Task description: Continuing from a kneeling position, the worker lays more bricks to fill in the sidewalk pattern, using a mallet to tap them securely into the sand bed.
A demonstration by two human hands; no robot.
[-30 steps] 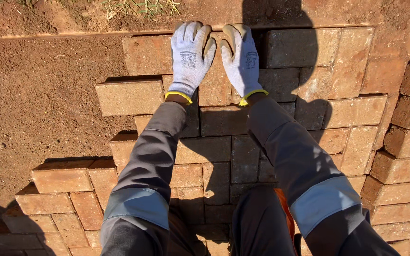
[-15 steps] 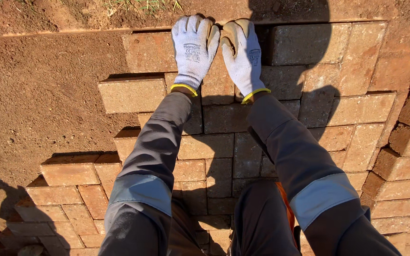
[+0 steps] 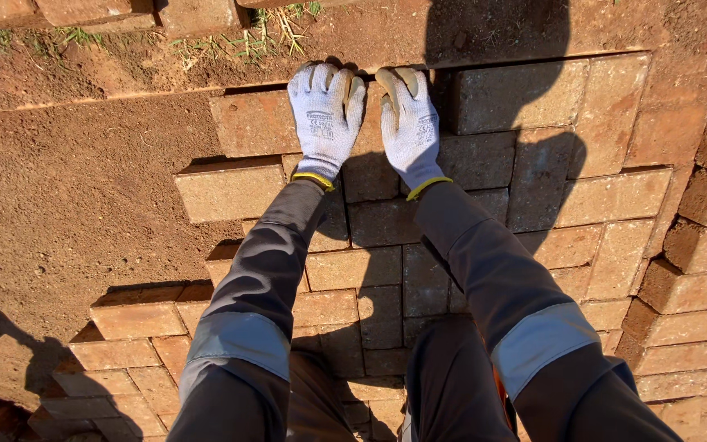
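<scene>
Head view looks down on a sunlit patch of brick paving (image 3: 533, 205) laid over levelled reddish sand (image 3: 67, 213), outdoors, with a strip of soil and sparse grass (image 3: 231, 41) just beyond the fingertips. Both gloved hands lie flat with fingers spread, holding nothing: the left hand (image 3: 325, 119) and the right hand (image 3: 409, 123) press side by side on one brick (image 3: 255, 123) at the paving's far edge. Loose stacked bricks (image 3: 697, 245) sit well off to the right of the hands.
</scene>
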